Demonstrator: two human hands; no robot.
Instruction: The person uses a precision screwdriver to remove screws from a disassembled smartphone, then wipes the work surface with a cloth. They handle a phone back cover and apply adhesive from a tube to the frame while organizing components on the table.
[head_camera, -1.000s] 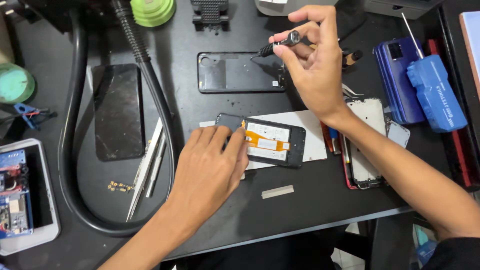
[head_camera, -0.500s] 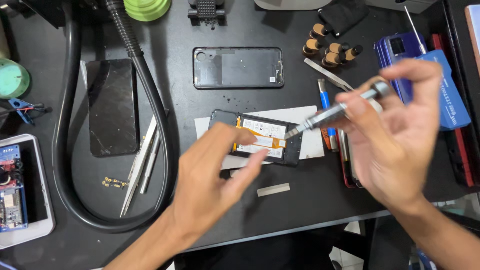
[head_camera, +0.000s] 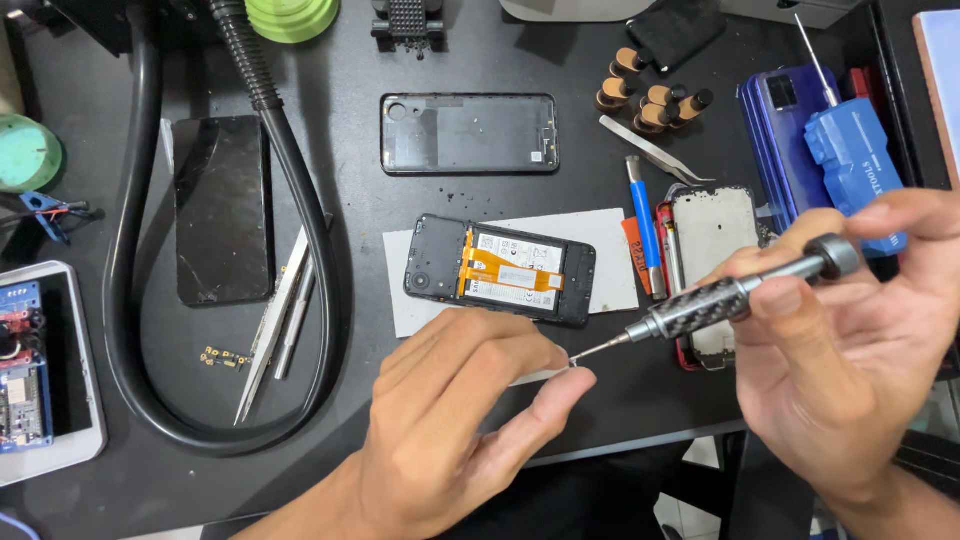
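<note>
My right hand (head_camera: 850, 370) grips a slim precision screwdriver (head_camera: 720, 300) with a carbon-pattern handle, tip pointing left and down. My left hand (head_camera: 450, 420) is raised near the table's front edge, its thumb and forefinger pinched at the screwdriver's tip; whether a screw sits between them is too small to tell. Just beyond both hands an opened black phone (head_camera: 500, 270) lies with its orange flex cable and battery exposed, on a white mat (head_camera: 610, 255). Neither hand touches the phone.
A black back cover (head_camera: 468, 133) lies further back. A cracked screen (head_camera: 222, 208), tweezers (head_camera: 275, 320), tiny gold parts (head_camera: 225, 357) and a looping black hose (head_camera: 300, 200) are at left. At right lie a blue pry tool (head_camera: 645, 230), another phone frame (head_camera: 715, 240) and a blue electric driver (head_camera: 850, 160).
My right hand came down from the back of the table with the screwdriver and now holds it low at right. My left hand left the phone and rose to the tip.
</note>
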